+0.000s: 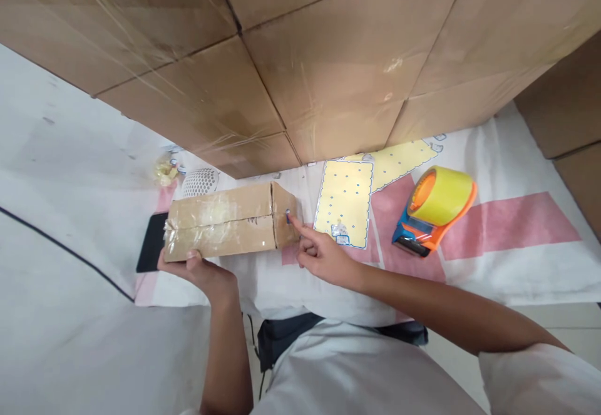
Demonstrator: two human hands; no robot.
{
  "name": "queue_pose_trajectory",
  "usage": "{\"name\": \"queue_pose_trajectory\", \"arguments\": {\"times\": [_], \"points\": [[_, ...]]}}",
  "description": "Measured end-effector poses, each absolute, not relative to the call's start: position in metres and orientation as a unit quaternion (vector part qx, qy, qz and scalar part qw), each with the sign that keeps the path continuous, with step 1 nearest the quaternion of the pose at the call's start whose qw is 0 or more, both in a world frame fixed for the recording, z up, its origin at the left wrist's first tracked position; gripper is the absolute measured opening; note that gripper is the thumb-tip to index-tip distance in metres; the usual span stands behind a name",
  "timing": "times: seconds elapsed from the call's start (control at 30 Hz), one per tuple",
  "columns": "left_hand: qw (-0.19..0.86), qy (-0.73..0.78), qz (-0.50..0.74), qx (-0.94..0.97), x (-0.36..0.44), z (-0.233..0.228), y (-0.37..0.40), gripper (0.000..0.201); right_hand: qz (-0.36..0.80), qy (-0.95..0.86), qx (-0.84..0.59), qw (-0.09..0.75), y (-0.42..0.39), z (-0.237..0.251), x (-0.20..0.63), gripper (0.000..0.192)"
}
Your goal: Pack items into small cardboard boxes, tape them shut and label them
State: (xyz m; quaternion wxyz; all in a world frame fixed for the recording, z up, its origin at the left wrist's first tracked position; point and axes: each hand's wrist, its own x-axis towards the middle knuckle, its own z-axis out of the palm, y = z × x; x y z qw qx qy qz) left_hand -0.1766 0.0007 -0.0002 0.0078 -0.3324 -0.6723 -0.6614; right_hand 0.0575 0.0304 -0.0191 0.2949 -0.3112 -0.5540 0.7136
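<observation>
A small taped cardboard box (225, 222) lies on the cloth-covered surface in front of me. My left hand (200, 271) grips its near left corner from below. My right hand (323, 255) points with the index finger, whose tip presses a small blue sticker (287, 216) on the box's right end; the other fingers are curled. A yellow sticker sheet with small blue dots (345, 202) lies just right of the box.
An orange and blue tape dispenser with a yellow roll (434, 210) sits to the right. Large stacked cardboard cartons (328, 58) wall off the back. A black phone (153, 243), a white perforated object (200, 182) and crumpled yellow scraps (164, 169) lie at the left.
</observation>
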Motion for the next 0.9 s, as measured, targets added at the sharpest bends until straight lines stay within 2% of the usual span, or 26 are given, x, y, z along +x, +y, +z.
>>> {"name": "queue_pose_trajectory", "arguments": {"times": [0.13,0.2,0.37,0.57,0.63,0.77,0.9], "points": [[0.009,-0.651,-0.683,-0.331,-0.176,0.000,0.002,0.044,0.688,-0.534,-0.360,0.334,0.026,-0.020,0.056,0.067],[0.010,-0.654,-0.680,-0.330,-0.176,0.000,0.002,0.044,0.690,-0.532,-0.369,0.324,0.025,-0.020,0.056,0.062],[0.012,-0.662,-0.674,-0.328,-0.176,0.001,0.003,0.042,0.685,-0.523,-0.369,0.348,0.031,-0.017,0.057,0.059],[0.014,-0.680,-0.650,-0.339,-0.176,0.001,0.005,0.040,0.689,-0.548,-0.324,0.345,0.031,-0.018,0.055,0.073],[0.014,-0.678,-0.651,-0.340,-0.177,0.001,0.004,0.040,0.656,-0.560,-0.339,0.376,0.034,-0.019,0.053,0.061],[0.006,-0.649,-0.677,-0.347,-0.177,0.000,0.005,0.040,0.543,-0.578,-0.365,0.488,0.051,-0.021,0.047,0.031],[0.006,-0.621,-0.705,-0.343,-0.177,0.000,0.009,0.041,0.526,-0.562,-0.355,0.531,0.063,-0.029,0.039,0.021]]}}
